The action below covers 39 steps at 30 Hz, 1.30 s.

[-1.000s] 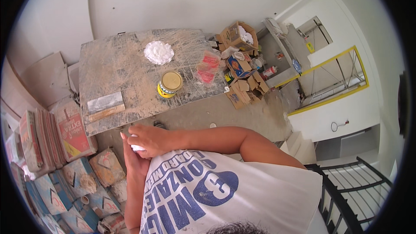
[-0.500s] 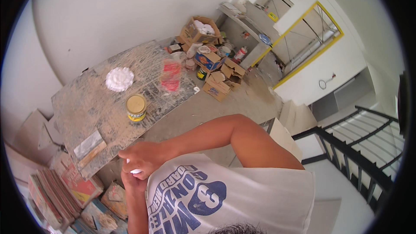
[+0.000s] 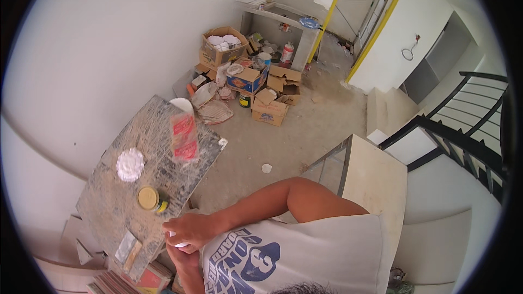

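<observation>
The right hand (image 3: 193, 228) has its fingers curled closed over a small white wad (image 3: 182, 245), mostly hidden; the left hand (image 3: 186, 258) lies against it at six o'clock, its own closure impossible to tell. From them, a scratched tabletop (image 3: 101, 198) spans nine to twelve: flat blade (image 3: 125, 245) at nine, tan-topped can (image 3: 149, 198) past ten, ruffled white disc (image 3: 130, 164) at eleven, red-printed plastic bag (image 3: 184, 137) at twelve. Cardboard boxes (image 3: 270, 113) sit farther off, toward one.

Scratched table (image 3: 106, 198) (dusty) under can (image 3: 151, 200), packet (image 3: 184, 137)
</observation>
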### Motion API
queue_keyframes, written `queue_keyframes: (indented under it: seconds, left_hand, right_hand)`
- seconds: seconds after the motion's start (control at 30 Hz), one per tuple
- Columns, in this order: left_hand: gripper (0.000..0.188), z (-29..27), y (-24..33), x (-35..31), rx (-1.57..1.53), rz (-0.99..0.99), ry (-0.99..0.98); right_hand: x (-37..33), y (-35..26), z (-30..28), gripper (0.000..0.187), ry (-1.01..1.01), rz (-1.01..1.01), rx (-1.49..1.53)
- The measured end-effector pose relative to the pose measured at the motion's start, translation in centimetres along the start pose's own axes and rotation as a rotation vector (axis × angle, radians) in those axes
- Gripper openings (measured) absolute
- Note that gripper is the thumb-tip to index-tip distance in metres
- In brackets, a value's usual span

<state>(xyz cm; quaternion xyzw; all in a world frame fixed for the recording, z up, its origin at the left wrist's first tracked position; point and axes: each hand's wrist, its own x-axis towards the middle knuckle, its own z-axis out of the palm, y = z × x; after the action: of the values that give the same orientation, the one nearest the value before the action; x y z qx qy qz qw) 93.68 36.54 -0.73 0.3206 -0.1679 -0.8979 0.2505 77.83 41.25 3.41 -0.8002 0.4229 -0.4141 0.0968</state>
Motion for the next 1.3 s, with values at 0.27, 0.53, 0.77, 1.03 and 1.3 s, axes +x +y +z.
queue_keyframes:
  seconds: [0.27,0.53,0.77,1.03,1.3]
  left_hand:
    - [0.039,9.5,-4.4,5.8,0.281,-0.177,0.001]
    - [0.031,15.2,-9.5,9.0,0.224,-0.260,0.097]
    - [0.031,18.4,-11.1,11.3,0.439,0.134,0.251]
    - [0.027,22.3,-12.8,12.9,2.043,0.724,0.285]
    - [0.028,24.2,-14.6,13.5,2.369,0.531,0.230]
  right_hand:
    - [-7.1,5.3,-12.8,0.043,0.035,-0.162,-0.058]
    - [-12.1,9.5,-14.8,0.026,0.262,-0.220,0.025]
    - [-14.0,10.8,-16.5,0.043,0.237,-0.041,0.137]
    - [-16.3,12.2,-14.6,0.060,0.116,0.552,0.346]
    - [-19.2,11.7,-11.9,0.033,0.387,0.854,0.611]
